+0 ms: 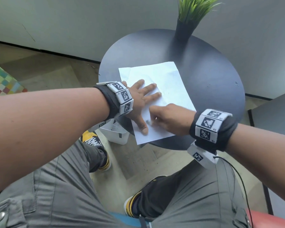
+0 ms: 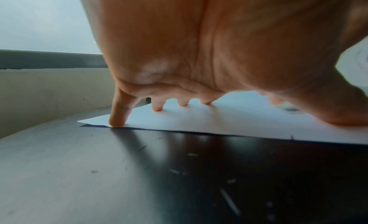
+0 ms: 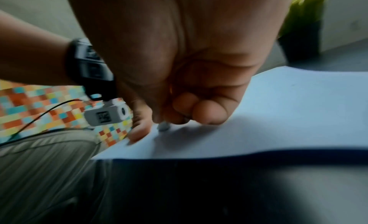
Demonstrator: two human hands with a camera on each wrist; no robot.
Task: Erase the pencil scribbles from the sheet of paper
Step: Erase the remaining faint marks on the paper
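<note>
While the left hand (image 1: 139, 102) lies flat, fingers spread, pinning the paper (image 1: 168, 89), the right hand (image 1: 169, 118) curls its fingers around a small eraser (image 3: 163, 126) on the sheet. The paper lies on a round dark table (image 1: 212, 76), plant (image 1: 190, 15) at 12 o'clock. A grey smudge (image 1: 148, 122) marks the sheet near its 6 o'clock edge.

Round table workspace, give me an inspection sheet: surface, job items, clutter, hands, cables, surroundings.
Surface: dark round table, specks scattered on it.
Job's things: sheet of paper lying flat; grey scribble beside the left thumb; small pale eraser on the paper.
Clutter: potted plant at the far edge.
Grippers: left hand spread, pressing the paper; right hand pinches the eraser.
Cables: black cord from the right wrist.
Surroundings: grey wall, white bin below.
</note>
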